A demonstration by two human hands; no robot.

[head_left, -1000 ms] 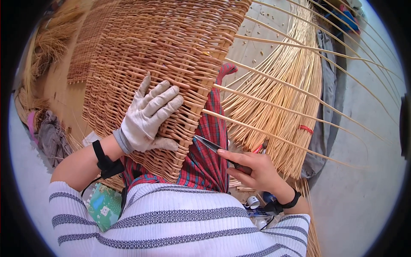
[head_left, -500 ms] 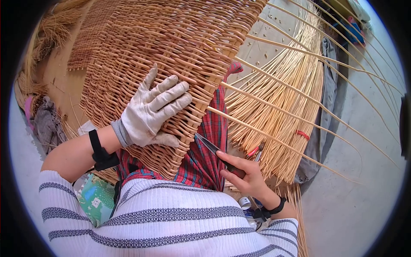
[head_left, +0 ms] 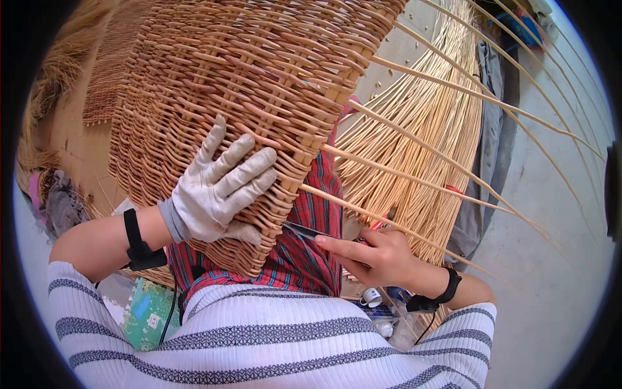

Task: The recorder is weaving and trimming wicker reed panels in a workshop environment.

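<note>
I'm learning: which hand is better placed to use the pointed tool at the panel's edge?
Probably the right hand: it holds that tool, tip near that edge; the gloved left hand rests on the panel.

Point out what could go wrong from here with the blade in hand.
The blade in the right hand points toward the woven panel's edge, near the left hand's gloved thumb; a slip might catch it.
The plaid cloth lies beneath the blade and could get nicked.
The right hand is bare, its index finger extended along the tool, so it might slide onto the edge.
</note>
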